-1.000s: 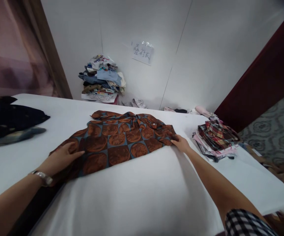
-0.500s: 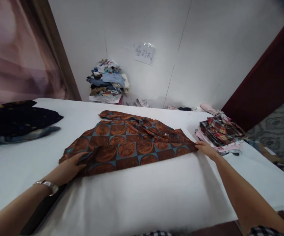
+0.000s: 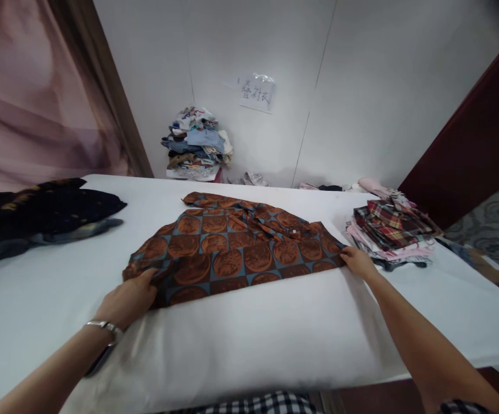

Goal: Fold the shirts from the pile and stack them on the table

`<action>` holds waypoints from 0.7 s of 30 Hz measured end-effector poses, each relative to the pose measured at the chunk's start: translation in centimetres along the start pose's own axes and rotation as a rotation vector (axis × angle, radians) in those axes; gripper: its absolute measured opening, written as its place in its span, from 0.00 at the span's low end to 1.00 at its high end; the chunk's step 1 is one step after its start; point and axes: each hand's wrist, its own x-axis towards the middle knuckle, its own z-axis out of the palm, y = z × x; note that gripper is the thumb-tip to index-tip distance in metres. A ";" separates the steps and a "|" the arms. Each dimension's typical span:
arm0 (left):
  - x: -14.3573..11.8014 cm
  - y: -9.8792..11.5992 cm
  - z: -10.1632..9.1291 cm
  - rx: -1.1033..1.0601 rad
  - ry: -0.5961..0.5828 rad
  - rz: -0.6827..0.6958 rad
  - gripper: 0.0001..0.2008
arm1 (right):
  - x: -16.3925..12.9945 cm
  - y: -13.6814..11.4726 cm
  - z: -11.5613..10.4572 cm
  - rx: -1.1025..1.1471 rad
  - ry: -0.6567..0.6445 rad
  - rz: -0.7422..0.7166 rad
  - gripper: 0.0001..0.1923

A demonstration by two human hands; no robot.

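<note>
A brown shirt (image 3: 227, 253) with blue squares and orange-brown round prints lies partly folded on the white table, one sleeve laid across its top. My left hand (image 3: 130, 296) pinches the shirt's near left corner, and a silver bracelet is on that wrist. At the near right corner, my right hand (image 3: 357, 261) grips the edge between thumb and fingers. The near edge runs fairly straight between both hands. A white button shows near the right side of the shirt.
Dark garments (image 3: 50, 210) lie at the left. Folded shirts, a plaid one (image 3: 393, 224) on top, form a stack at the right. A tall clothes pile (image 3: 200, 144) stands by the back wall, near a paper sign (image 3: 258, 93). The white table (image 3: 258, 333) extends toward me.
My left hand has closed more firmly on the near left corner. The view has shifted slightly, and the shirt lies almost as before, with both hands still at its corners.
</note>
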 end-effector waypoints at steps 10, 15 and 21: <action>1.9 4.9 2.2 -0.047 0.315 0.500 0.26 | -3.0 -9.8 2.3 0.180 0.007 -0.588 0.25; 3.6 3.4 6.2 -0.069 0.277 0.383 0.27 | -2.9 -7.9 5.2 -0.074 -0.074 -0.321 0.29; 5.7 5.0 3.7 -0.090 0.413 0.328 0.22 | -2.7 -6.7 5.9 -0.172 -0.062 -0.256 0.30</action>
